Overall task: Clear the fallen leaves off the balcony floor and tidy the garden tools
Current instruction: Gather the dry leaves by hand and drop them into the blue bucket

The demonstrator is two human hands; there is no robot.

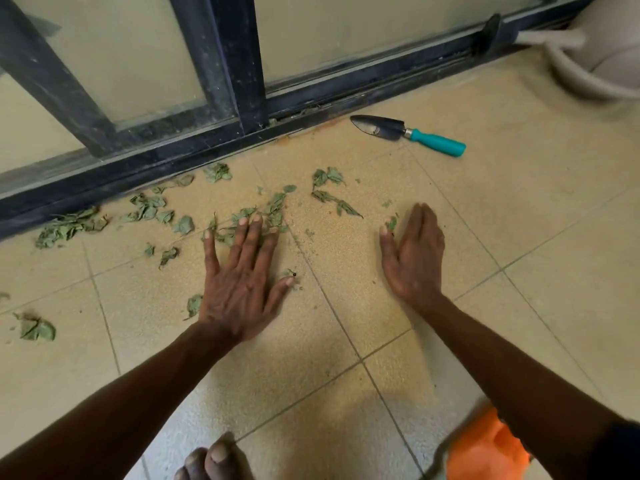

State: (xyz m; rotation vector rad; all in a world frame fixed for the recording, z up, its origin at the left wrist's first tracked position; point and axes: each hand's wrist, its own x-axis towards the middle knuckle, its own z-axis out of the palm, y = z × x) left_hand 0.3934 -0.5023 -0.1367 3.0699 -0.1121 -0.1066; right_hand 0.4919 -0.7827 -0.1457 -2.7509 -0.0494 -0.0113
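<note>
A person is pressing the left hand [242, 282] flat on the tiled balcony floor [519, 237], with the fingers spread and the fingertips lying on dry green leaves [149, 209]. More leaves are lying scattered along the floor's far edge, beside the dark door track [173, 157]. The right hand [412, 258] is resting on bare tile apart from the left, fingers pressed together and thumb angled out, holding nothing. A teal-handled trowel [408, 133] is lying untouched near the far edge. A pale bucket [595, 74] is standing in the far right corner.
</note>
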